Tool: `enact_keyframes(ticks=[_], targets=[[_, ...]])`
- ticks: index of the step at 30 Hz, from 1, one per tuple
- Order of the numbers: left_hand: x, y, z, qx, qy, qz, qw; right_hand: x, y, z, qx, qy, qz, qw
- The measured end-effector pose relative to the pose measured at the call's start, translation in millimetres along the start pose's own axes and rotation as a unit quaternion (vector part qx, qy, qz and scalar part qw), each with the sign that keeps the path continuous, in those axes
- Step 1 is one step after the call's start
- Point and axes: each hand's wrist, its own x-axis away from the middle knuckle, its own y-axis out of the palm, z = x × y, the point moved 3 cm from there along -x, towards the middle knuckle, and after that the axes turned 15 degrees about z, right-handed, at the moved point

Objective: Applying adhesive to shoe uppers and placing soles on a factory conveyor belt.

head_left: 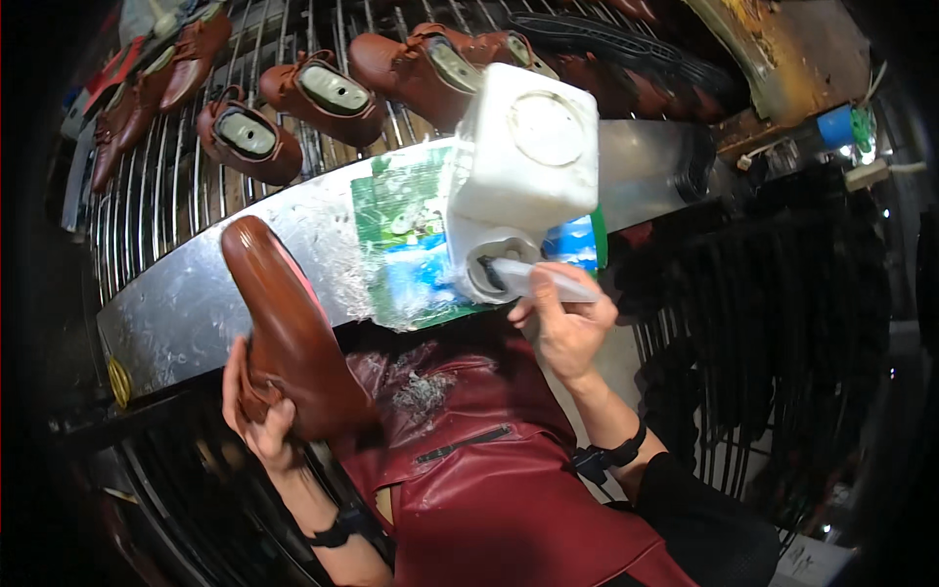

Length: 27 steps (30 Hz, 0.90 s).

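Over the near edge of the metal counter (186, 308) extends a brown leather shoe (293, 347), clasped in the curled left hand (259, 421). By that edge stands a white plastic container (528, 161); at its opening, the right hand (572, 333) pinches a brush (520, 276).

Left hand (262, 416) on shoe (289, 328), toe over left part of worktop (181, 298). Sheet (416, 274) mid-worktop; container (533, 147) over its right part. Right hand (569, 321) holds brush (523, 275), tip in cup (468, 282) before container. Rack (168, 227) behind, footwear row (396, 73) on it.
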Motion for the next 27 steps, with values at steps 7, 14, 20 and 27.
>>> enact_keyframes(ticks=[7, 14, 20, 27], targets=[[65, -16, -26, -0.018, -0.106, -0.040, 0.993, -2, 5, 0, -0.101, 0.194, 0.019, 0.976], [82, 4, 2, 0.006, -0.175, -0.048, 0.983, 8, 46, -43, -0.191, 0.303, -0.186, 0.915], [78, 8, -8, 0.120, -0.172, -0.057, 0.976, 63, 25, -66, -0.126, 0.183, -0.249, 0.943], [60, 15, 2, 0.142, -0.186, -0.048, 0.971, 109, 5, -82, -0.110, 0.023, -0.384, 0.916]])
